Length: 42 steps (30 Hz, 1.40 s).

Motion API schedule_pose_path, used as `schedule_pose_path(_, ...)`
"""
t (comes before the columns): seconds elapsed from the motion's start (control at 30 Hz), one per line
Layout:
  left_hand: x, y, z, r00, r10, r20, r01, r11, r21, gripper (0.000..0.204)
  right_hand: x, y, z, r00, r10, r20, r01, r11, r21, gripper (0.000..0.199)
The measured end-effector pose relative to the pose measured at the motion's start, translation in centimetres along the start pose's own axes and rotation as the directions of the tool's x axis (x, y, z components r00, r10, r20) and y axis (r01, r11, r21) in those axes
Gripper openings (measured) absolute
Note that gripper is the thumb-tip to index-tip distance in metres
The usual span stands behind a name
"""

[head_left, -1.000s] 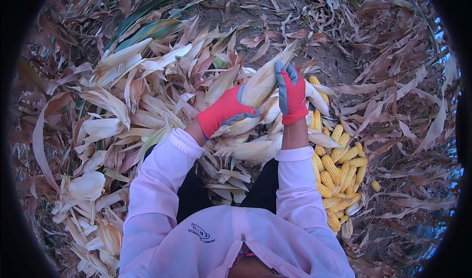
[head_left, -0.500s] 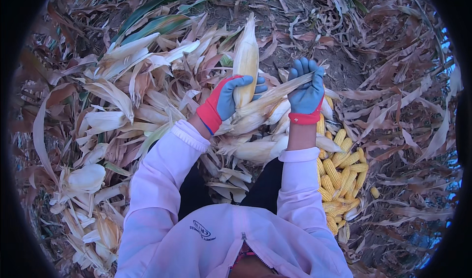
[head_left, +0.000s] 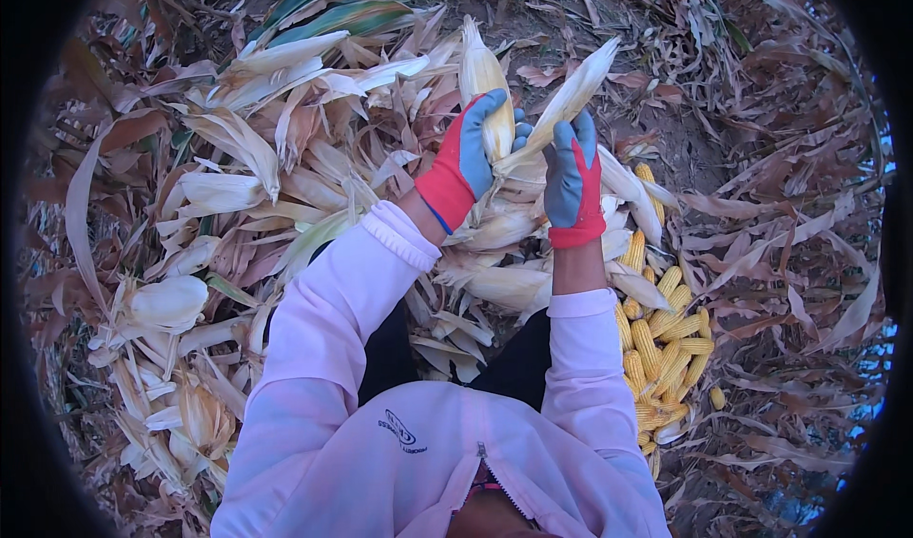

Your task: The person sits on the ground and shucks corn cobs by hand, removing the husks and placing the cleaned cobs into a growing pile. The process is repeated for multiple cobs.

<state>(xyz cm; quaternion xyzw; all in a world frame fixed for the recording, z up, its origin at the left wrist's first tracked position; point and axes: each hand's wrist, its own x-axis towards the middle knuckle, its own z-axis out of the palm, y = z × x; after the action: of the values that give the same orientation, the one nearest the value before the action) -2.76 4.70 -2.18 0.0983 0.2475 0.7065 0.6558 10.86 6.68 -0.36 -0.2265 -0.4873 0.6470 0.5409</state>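
Observation:
My left hand (head_left: pixel 466 158), in a grey and red glove, is closed around the lower part of an ear of corn (head_left: pixel 486 77). The ear points away from me, still wrapped in pale, dry husk. A loose strip of husk (head_left: pixel 571 91) folds out from its base toward the far right. My right hand (head_left: pixel 573 182), gloved alike, is at this strip with thumb and fingers drawn close against it; part of the grip is hidden. Below the hands lie several ears in husk (head_left: pixel 504 286).
Bare yellow corn cobs (head_left: pixel 666 343) are heaped beside my right forearm, and a small cob piece (head_left: pixel 717 398) lies apart from them. Pale empty husks (head_left: pixel 228 191) pile up on the left. Dry leaves and stalks cover the ground (head_left: pixel 761 253) around.
The husk strip has swung from lying across my right palm to standing out toward the far right. My right hand has turned and come nearer the ear; my left hand has shifted slightly away and right.

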Motion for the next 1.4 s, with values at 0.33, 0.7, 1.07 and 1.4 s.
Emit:
schedule_pose_path(0.33, 1.4, -0.6, 0.6, 0.974, 0.142, -0.177, -0.16, 0.983, -0.093, 0.027, -0.7, 2.4, 0.8, 0.975, 0.064, -0.211, 0.032, 0.904, 0.425, 0.043)
schedule_pose_path(0.7, 0.3, 0.2, -0.8, 0.97, -0.023, 0.241, -0.038, 0.968, 0.249, 0.031, -1.6, -0.1, -0.2, 0.68, 0.594, 0.43, -0.695, 0.709, 0.121, 0.041)
schedule_pose_path(1.07, -2.5, 1.5, 3.9, 0.956, 0.214, 0.2, -0.288, 0.808, 0.514, 0.051, 2.5, 5.4, -15.2, 0.792, 0.382, -0.477, -0.1, 0.85, 0.517, 0.043)
schedule_pose_path(1.4, -2.7, -1.6, 1.8, 0.8, 0.401, 0.446, -0.454, -0.08, 0.887, 0.091, 2.0, 0.9, -4.8, 0.973, 0.228, 0.027, -0.23, 0.967, 0.108, 0.056)
